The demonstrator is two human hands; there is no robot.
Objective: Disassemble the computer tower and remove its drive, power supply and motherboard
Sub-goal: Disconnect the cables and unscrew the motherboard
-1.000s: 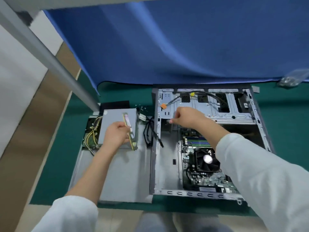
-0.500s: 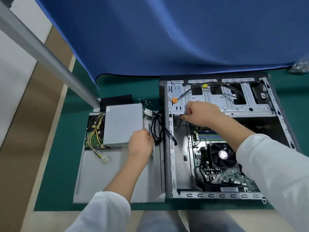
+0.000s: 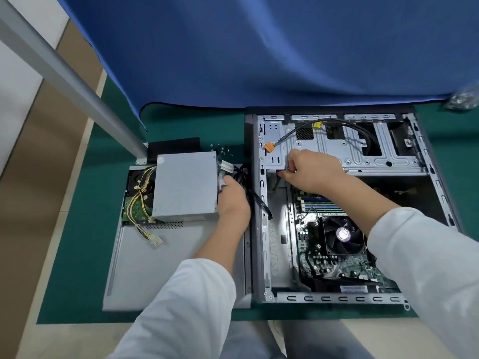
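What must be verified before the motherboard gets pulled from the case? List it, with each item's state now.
1. Power supply out of the case, on the side panel: ok.
2. Motherboard still seated, cooler fan on it: not ok.
3. Orange-plug cable loose over the drive cage: ok.
4. Right hand pinching something at the cage edge; what it is: cannot tell.
5. Left hand free: cannot tell, it rests among the black cables.
6. Board screws out: cannot tell.

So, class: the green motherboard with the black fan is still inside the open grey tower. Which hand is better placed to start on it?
Right. The right hand is already inside the open grey tower, just above the green motherboard; the left hand is outside, beside the grey metal power supply box.
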